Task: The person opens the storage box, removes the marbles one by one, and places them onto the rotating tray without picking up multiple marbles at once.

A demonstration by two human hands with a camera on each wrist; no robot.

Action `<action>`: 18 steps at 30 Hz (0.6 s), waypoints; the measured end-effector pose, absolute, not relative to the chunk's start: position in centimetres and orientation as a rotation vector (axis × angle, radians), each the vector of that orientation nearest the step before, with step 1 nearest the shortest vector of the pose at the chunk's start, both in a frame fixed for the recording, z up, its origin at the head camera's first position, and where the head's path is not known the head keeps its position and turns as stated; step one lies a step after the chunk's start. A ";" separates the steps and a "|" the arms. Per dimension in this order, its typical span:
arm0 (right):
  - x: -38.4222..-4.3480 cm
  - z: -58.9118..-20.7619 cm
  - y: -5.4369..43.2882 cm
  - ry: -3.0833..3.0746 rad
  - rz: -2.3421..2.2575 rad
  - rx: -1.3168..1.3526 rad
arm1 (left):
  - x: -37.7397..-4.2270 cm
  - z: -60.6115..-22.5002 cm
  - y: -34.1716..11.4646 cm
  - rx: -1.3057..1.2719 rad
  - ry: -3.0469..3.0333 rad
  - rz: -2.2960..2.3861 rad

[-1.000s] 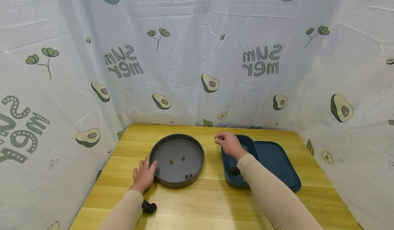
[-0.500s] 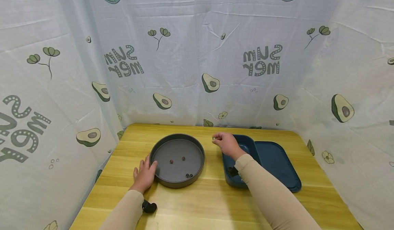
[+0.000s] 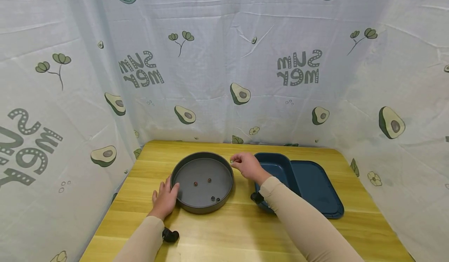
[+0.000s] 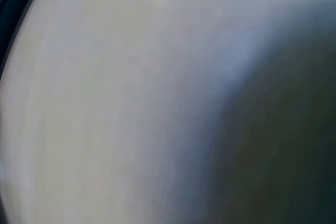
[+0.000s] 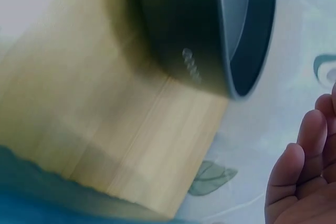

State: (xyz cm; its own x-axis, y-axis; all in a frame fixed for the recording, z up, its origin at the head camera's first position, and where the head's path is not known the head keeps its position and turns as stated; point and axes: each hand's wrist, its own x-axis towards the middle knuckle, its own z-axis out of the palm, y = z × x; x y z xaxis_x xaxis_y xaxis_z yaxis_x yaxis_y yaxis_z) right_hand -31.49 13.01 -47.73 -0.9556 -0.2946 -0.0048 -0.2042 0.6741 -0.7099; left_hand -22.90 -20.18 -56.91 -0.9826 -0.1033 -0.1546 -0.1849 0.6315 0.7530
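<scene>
A round dark grey baking pan (image 3: 201,206) stands on the wooden table in the head view. My left hand (image 3: 164,202) holds its left rim, thumb over the edge and fingers along the outside. Two brownish marbles (image 3: 195,184) lie mid-pan, and two dark marbles (image 3: 213,198) sit near its front right. Between thumb and fingertips, my right hand (image 3: 247,166) pinches a small pale-green marble (image 3: 232,161), mostly hidden, right at the pan's right rim. In the right wrist view, the curled fingers (image 5: 313,135) show beside the pan wall (image 5: 184,30).
Right of the pan, a blue rectangular box (image 3: 277,163) stands partly under the right forearm. Its flat blue lid (image 3: 315,184) lies beside it. A printed curtain (image 3: 224,67) hangs behind the table (image 3: 210,234). The left wrist view is mostly blurred pale surface.
My right hand has moved left from over the blue box to the pan's right rim, still pinching the small marble. The left hand has stayed on the pan.
</scene>
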 end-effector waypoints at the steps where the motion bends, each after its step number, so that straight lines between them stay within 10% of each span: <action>1: -31.4 -47.6 12.8 2.754 -1.148 -0.428 | -22.9 -56.8 -20.2 -0.246 2.745 1.283; 18: -29.9 -47.0 10.3 2.644 -1.118 -0.548 | -22.7 -56.3 -20.0 -0.262 2.737 1.269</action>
State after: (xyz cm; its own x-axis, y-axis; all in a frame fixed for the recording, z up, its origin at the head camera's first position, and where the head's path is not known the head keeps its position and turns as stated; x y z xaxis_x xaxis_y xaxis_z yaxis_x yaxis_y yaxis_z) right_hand -29.90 10.27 -47.04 -0.9065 -0.4185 -0.0554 -0.2519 0.6415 -0.7246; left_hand -22.69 -20.05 -56.28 -0.9787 -0.1085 -0.1745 -0.2033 0.6348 0.7454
